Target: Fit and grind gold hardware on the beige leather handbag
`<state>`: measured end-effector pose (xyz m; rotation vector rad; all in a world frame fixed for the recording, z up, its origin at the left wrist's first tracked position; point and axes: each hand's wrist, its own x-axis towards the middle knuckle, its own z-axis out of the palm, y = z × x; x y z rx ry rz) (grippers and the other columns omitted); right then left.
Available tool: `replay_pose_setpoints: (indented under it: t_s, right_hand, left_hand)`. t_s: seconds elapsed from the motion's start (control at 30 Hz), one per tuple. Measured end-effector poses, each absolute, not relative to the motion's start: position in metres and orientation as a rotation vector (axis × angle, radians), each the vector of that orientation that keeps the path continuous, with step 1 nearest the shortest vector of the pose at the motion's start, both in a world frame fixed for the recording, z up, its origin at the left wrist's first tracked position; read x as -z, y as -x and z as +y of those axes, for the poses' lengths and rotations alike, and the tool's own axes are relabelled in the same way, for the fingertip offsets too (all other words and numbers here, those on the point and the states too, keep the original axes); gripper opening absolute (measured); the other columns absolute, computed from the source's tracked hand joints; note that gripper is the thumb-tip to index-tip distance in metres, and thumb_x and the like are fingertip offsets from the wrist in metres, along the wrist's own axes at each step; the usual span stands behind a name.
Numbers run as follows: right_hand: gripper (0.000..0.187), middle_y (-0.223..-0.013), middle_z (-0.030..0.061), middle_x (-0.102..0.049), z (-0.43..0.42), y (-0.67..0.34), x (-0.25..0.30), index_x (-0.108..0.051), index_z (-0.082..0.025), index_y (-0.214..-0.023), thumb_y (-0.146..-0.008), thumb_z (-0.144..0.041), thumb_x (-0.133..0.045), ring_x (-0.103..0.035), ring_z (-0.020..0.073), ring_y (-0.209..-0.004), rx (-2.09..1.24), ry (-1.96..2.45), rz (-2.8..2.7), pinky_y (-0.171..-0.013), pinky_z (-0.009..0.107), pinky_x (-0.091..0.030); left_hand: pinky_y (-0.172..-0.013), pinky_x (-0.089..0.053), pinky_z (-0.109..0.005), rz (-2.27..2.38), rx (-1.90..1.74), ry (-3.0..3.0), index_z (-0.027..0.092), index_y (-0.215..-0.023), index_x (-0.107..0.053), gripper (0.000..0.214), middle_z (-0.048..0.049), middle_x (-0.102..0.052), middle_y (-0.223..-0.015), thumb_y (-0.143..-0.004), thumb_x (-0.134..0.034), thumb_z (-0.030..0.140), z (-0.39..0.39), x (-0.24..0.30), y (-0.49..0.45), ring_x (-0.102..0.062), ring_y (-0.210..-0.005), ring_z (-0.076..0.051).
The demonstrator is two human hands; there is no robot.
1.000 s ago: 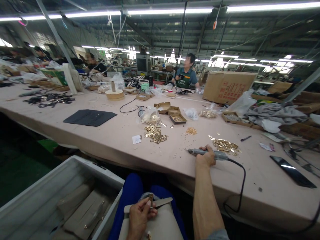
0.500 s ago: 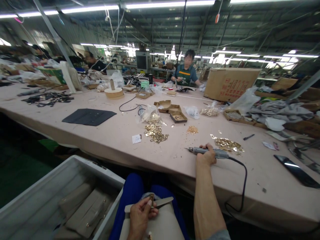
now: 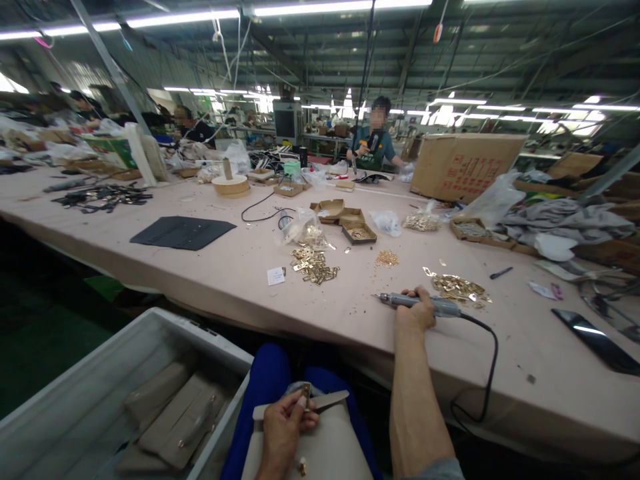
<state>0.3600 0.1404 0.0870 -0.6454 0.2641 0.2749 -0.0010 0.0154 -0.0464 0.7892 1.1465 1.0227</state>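
Grips a corded driver [image 3: 417, 303] in the right hand [image 3: 413, 313], flat on the table [image 3: 225, 280]; pinches a gold fitting [image 3: 306, 393] with the left hand [image 3: 285, 427] against the beige bag [image 3: 325, 450] on the lap, seemingly to steady it; has loose gold hardware [image 3: 457, 288] just beyond the right hand, within reach.

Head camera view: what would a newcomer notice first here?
The right hand grips a corded power tool resting on the pink table, beside heaps of gold hardware. Down in the lap, the left hand pinches a small gold fitting on a beige bag.
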Motion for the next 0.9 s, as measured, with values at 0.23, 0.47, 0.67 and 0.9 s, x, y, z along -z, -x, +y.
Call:
replay_pose_setpoints:
  t_s: [0.23,0.47,0.67,0.9]
  right_hand:
    - [0.037,-0.075,-0.005,-0.059,0.138,-0.359,-0.089,-0.047,-0.02,-0.084,-0.067,-0.001,-0.073,-0.052,0.0089,-0.054,-0.287,0.65,0.278,-0.047,0.023,-0.056]
    - [0.035,-0.075,-0.0041,-0.059,0.137,-0.358,-0.09,-0.049,-0.019,-0.084,-0.067,-0.002,-0.074,-0.051,0.0085,-0.054,-0.29,0.633,0.271,-0.048,0.023,-0.056]
    - [0.036,-0.075,-0.0033,-0.06,0.137,-0.358,-0.087,-0.049,-0.019,-0.082,-0.064,-0.002,-0.076,-0.051,0.009,-0.053,-0.282,0.617,0.257,-0.048,0.025,-0.057]
    - [0.035,-0.075,-0.0042,-0.06,0.135,-0.36,-0.081,-0.049,-0.019,-0.082,-0.066,-0.003,-0.077,-0.052,0.0091,-0.054,-0.294,0.626,0.211,-0.05,0.025,-0.057]
  left_hand:
    - [-0.05,-0.063,-0.026,1.149,-1.022,-0.775,0.011,-0.098,-0.081,0.064,-0.0119,-0.078,-0.077,-0.063,-0.091,0.062,0.017,0.053,0.001,-0.074,-0.058,-0.023]
    - [-0.05,-0.061,-0.022,1.122,-1.033,-0.805,0.011,-0.095,-0.081,0.06,-0.0112,-0.077,-0.077,-0.066,-0.091,0.062,0.013,0.04,0.0,-0.073,-0.058,-0.02]
    - [-0.048,-0.059,-0.023,1.133,-1.102,-0.753,0.012,-0.091,-0.08,0.064,-0.0109,-0.075,-0.073,-0.063,-0.091,0.068,0.013,0.049,-0.005,-0.071,-0.054,-0.019]
    - [-0.048,-0.058,-0.022,1.148,-1.097,-0.771,0.008,-0.093,-0.079,0.069,-0.0127,-0.075,-0.073,-0.062,-0.09,0.068,0.011,0.037,-0.005,-0.071,-0.054,-0.02]
